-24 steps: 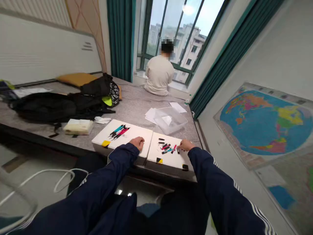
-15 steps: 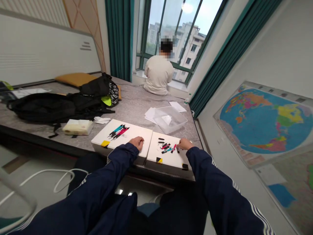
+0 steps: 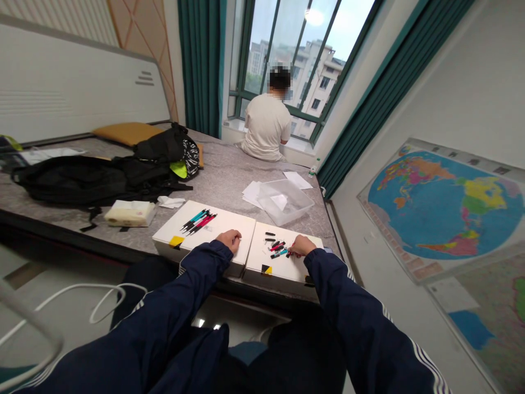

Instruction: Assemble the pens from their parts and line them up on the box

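Observation:
My left hand (image 3: 229, 241) rests with curled fingers on the left white box (image 3: 229, 218). What it holds, if anything, is hidden. A row of pens (image 3: 198, 221) with turquoise, black and red barrels lies on that box, left of the hand. Over the right white box (image 3: 266, 227), my right hand (image 3: 302, 245) reaches down with fingers pinched together among small pen parts. Whatever is between the fingertips cannot be made out. Beside them lie red and black pieces (image 3: 277, 246), a turquoise piece (image 3: 279, 253) and small black pieces (image 3: 269, 233).
Behind the boxes stands a clear plastic tub (image 3: 301, 205) near white papers (image 3: 251, 192). A tissue pack (image 3: 130, 212) and black backpack (image 3: 82, 178) lie left on the grey bed cover (image 3: 221, 158). A person (image 3: 266, 126) sits by the window, back turned.
My right hand has moved a little left and toward me, now covering the red and black pieces that showed beside its fingertips. My left hand has stayed in place.

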Motion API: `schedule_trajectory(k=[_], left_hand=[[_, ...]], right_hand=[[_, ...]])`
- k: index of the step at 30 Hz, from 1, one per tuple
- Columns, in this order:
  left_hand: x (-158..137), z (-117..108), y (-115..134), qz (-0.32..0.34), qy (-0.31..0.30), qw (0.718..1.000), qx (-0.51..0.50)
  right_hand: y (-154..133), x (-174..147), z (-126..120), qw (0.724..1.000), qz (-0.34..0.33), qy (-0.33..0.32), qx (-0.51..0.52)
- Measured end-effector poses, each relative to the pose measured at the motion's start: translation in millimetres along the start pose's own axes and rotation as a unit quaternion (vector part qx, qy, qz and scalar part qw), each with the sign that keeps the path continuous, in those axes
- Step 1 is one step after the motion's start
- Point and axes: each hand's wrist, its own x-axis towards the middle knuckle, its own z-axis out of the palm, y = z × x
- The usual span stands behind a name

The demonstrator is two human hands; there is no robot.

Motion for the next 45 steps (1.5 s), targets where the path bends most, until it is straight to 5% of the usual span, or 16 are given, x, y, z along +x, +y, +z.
schedule_trajectory(k=[12, 21, 27, 32, 36, 45], left_hand=[[1, 3, -2, 0.004, 0.001, 1.0, -0.002], [0, -1, 2, -0.009, 0.001, 1.0, 0.004], [-1, -3, 4, -0.021, 0.0, 1.0, -0.002], [0, -3, 5, -0.024, -0.005, 1.0, -0.002], [0, -1, 3, -0.012, 0.002, 1.0, -0.003], [0, 0, 3, -0.005, 0.009, 1.0, -0.013]], right_hand=[[-5, -14, -7, 0.998, 0.007, -0.056, 0.007], [-9, -16, 7, 0.998, -0.007, 0.02, -0.065], [-11, -13, -6, 0.996, -0.026, 0.067, -0.05], [-32, -1, -16, 0.978, -0.122, 0.169, 0.017], [-61, 12, -8, 0.962, -0.195, 0.189, -0.015], [-90, 16, 9, 0.968, -0.178, 0.156, -0.086]])
